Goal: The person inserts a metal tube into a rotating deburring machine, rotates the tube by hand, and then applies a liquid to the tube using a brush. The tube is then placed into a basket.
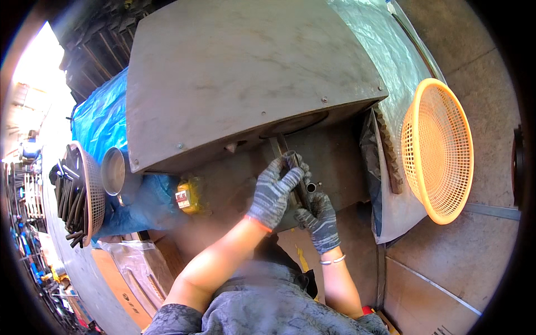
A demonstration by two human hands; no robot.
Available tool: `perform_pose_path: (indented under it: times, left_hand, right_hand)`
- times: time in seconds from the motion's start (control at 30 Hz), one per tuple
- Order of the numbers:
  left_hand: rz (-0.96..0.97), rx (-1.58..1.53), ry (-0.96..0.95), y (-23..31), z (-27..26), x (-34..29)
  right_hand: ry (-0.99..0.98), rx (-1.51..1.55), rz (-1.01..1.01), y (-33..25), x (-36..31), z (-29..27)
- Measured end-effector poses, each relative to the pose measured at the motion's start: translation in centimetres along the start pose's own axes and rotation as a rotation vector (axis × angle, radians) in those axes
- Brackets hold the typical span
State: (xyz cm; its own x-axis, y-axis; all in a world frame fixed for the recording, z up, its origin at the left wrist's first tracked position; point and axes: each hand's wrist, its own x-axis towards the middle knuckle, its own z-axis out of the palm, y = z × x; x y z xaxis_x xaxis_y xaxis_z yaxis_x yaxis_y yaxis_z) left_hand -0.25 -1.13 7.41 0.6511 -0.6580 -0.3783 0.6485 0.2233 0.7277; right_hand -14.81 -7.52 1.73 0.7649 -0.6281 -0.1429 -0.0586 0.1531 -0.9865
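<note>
Both my hands wear grey striped knit gloves and are close together below the front edge of a large grey metal housing (251, 61). My left hand (277, 187) is closed around the upper part of a dark metal tube (301, 194), its fingers near the tube's top end. Lower down, my right hand (321, 223) grips the same tube from the right. A round, hollow pipe end (311, 188) shows just above the right hand; whether it belongs to the held tube I cannot tell. Behind the fingers, a narrow metal bar (281, 144) reaches under the housing.
An orange plastic basket (422, 167) stands at the right. On the left, another basket (94, 190) holds several dark tubes (70, 206), beside a round metal container (114, 170) and blue sheeting (103, 114). A yellow packet (192, 196) lies under the housing's left side. Cardboard (120, 287) is lower left.
</note>
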Motion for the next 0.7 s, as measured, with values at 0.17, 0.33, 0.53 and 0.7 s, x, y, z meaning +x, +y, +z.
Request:
perform_pose_path:
  times: [0.17,0.33,0.53,0.7]
  left_hand:
    - [0.095,0.119,0.049,2.5,-0.8,-3.7]
    - [0.145,0.040,0.047,4.0,-2.2,-5.3]
    - [0.182,0.055,0.097,4.7,-3.6,-6.6]
    - [0.185,0.030,0.119,5.8,-4.1,-7.8]
  right_hand:
    - [-0.130,-0.070,0.102,-2.5,-2.3,1.9]
    - [-0.171,0.107,0.226,-4.9,-3.8,3.7]
    - [-0.132,0.049,0.020,-3.6,-4.5,5.8]
    - [-0.231,0.100,0.215,-4.8,-5.0,6.5]
